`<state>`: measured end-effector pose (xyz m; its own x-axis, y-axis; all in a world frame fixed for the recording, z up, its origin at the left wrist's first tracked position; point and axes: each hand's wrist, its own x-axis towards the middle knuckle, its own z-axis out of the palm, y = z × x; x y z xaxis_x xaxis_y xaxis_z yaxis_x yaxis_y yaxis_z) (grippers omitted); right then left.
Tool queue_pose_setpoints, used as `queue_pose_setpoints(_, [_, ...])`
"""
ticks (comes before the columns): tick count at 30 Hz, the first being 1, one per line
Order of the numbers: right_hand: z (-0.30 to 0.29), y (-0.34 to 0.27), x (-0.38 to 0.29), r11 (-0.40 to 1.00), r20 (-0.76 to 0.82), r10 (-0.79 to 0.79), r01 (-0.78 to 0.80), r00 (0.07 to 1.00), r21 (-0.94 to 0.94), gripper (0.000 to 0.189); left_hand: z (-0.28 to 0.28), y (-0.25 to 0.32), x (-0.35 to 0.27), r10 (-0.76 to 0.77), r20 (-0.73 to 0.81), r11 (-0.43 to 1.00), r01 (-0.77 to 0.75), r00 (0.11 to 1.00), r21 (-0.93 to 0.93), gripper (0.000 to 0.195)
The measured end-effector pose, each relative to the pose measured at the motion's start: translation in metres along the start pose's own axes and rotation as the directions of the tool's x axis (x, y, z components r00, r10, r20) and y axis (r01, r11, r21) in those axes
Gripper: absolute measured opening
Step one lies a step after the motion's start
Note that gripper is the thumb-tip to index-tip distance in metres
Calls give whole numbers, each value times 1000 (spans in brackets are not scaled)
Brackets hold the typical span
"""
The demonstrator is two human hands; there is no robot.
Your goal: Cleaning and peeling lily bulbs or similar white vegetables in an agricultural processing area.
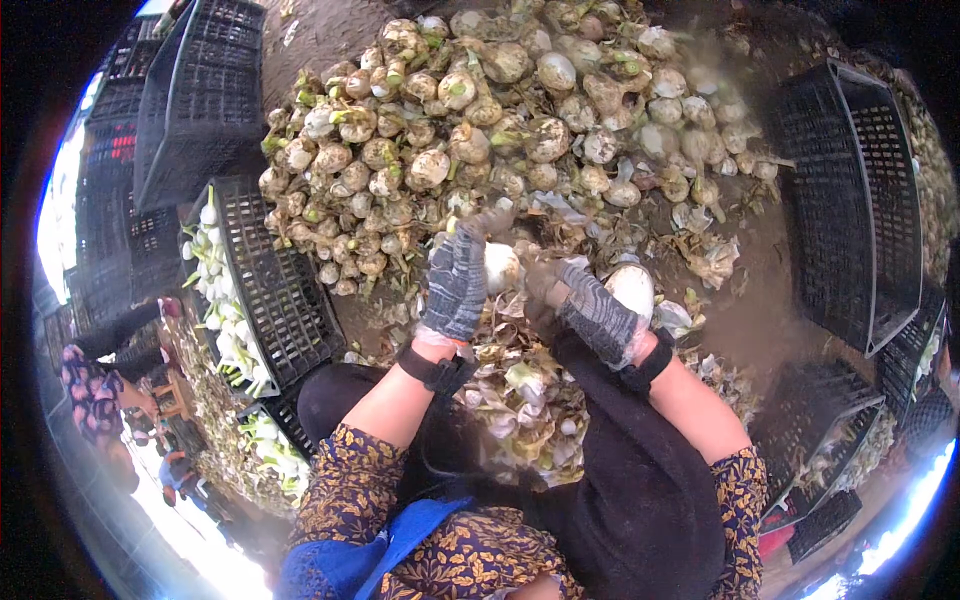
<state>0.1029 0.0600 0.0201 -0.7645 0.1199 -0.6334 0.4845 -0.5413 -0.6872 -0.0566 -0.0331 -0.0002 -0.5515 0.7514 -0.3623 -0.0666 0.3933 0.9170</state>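
My left hand [456, 281], in a grey-striped glove with brown-stained fingers, curls around a peeled white onion-like bulb [501, 268]. Close by on the right, my right hand [592, 304], gloved alike, has its fingers bent toward that bulb; blur hides whether they grip anything. Just beyond the right wrist lies another clean white bulb [631, 291]. Papery peelings [525, 397] are heaped between my legs, below both hands. Ahead of the hands rises a large pile of soil-stained, unpeeled bulbs [465, 142], some with cut green stems.
At the left, a black plastic crate [274, 277] stands beside white bulbs with green stems [225, 300]. Stacked crates [202, 97] rise behind it. Another crate [855, 202] stands on edge at the right, with a lower crate [817, 420] nearer me. A seated person [97, 390] is at far left.
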Motion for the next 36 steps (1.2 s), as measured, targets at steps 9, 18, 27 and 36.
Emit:
queue_pose_setpoints(9, [2, 18, 11, 986, -251, -162, 164, 954, -12, 45, 10, 20, -15, 245, 177, 900, -291, 953, 325, 32])
queue_pose_setpoints(18, [4, 7, -5, 798, -357, -482, 232, 800, -556, 42, 14, 26, -14, 119, 86, 942, -140, 989, 304, 39])
queue_pose_setpoints(27, [0, 16, 2, 932, -423, -348, 261, 836, -251, 41, 23, 16, -8, -274, 95, 936, 288, 957, -201, 41])
queue_pose_setpoints(36, [-14, 13, -5, 858, -542, -422, 128, 727, -497, 36, 21, 9, -4, -341, -6, 893, 323, 940, -314, 34])
